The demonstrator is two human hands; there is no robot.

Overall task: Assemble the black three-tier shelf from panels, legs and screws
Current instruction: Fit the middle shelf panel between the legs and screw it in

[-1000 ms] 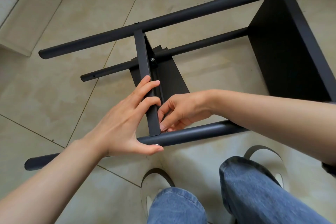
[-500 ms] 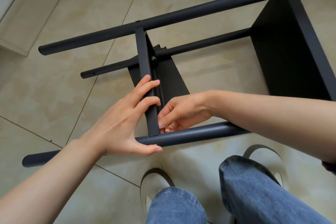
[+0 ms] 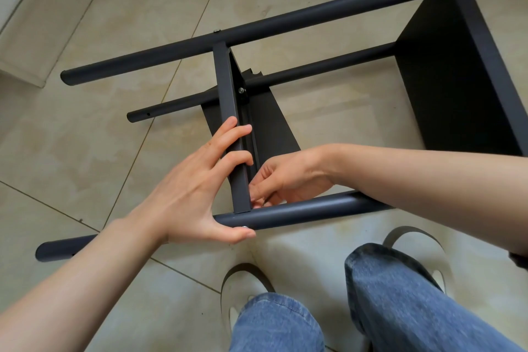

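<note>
Right hand (image 3: 288, 177): your fingertips sit behind the middle panel (image 3: 231, 128) edge and the near leg (image 3: 300, 210), so what they pinch, if anything, can't be told.
Left hand (image 3: 194, 194): your palm hides part of the near leg.
End panel (image 3: 457, 80): cut off at the right edge.
Legs joint: the screw under your left thumb is barely visible.

Matte black shelf frame (image 3: 314, 16) and panel (image 3: 457, 88) beyond the hands; a silver screw head (image 3: 241, 90) just past the left fingers; beige mottled floor tiles (image 3: 85, 151) beneath; faded blue jeans (image 3: 400, 300) nearer than the wrists
</note>
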